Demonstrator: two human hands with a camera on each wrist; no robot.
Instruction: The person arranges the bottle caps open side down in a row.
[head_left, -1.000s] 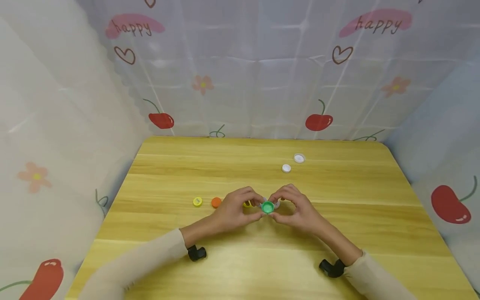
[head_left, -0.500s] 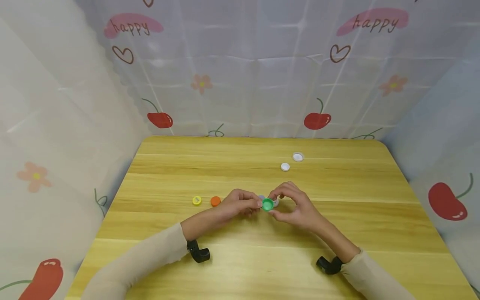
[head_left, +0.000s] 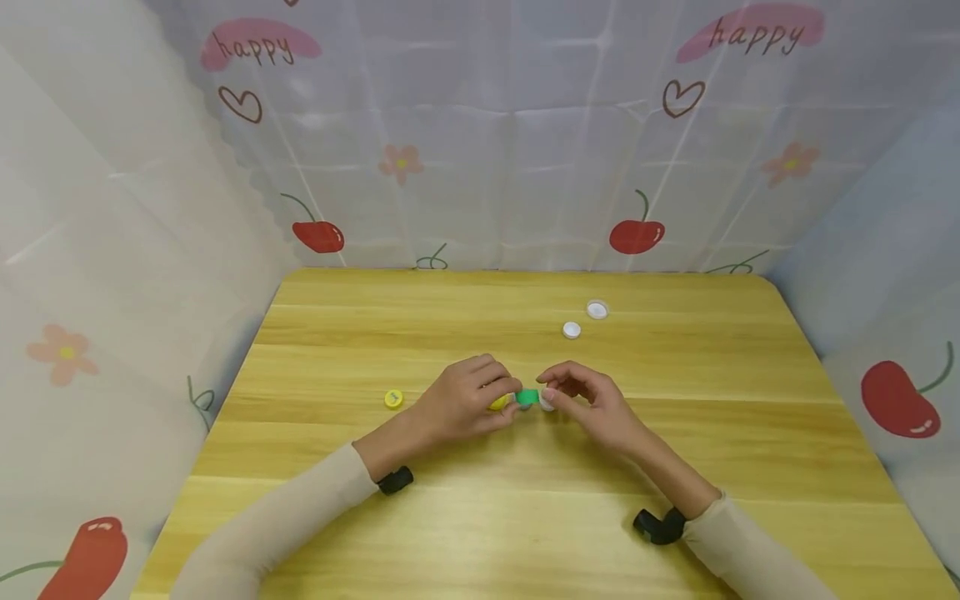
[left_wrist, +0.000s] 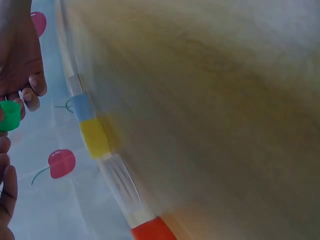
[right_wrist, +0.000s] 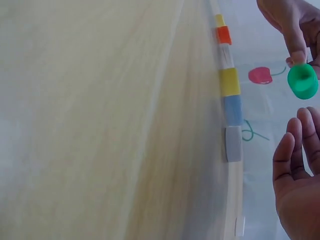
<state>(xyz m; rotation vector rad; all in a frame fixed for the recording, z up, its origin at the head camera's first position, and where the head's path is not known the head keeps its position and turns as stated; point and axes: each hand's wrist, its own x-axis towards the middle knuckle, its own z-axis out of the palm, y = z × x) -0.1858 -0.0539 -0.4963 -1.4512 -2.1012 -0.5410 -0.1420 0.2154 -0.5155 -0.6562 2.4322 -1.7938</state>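
My left hand (head_left: pixel 468 398) pinches a green bottle cap (head_left: pixel 527 397) by its edge, above the table. The cap stands side-on in the head view, and its hollow inside shows in the right wrist view (right_wrist: pixel 302 81). My right hand (head_left: pixel 592 400) is just right of the cap, fingers loosely bent and holding nothing. In the right wrist view a gap separates its fingertips from the cap. Beneath the hands runs a row of caps: a yellow cap (right_wrist: pixel 230 81), a blue cap (right_wrist: pixel 232 110) and a white cap (right_wrist: pixel 233 144), partly hidden from the head view.
At the row's left end lies another yellow cap (head_left: pixel 393 399). An orange cap (right_wrist: pixel 223 35) and a whitish cap (right_wrist: pixel 226 55) sit between the yellow ones. Farther back on the wooden table (head_left: pixel 675 467) are two white caps, one nearer (head_left: pixel 572 330), one farther (head_left: pixel 597 310).
Both hands held the green cap a second ago, its hollow facing up. My right hand has let go, and my left has turned the cap side-on. The left arm now covers the orange cap.
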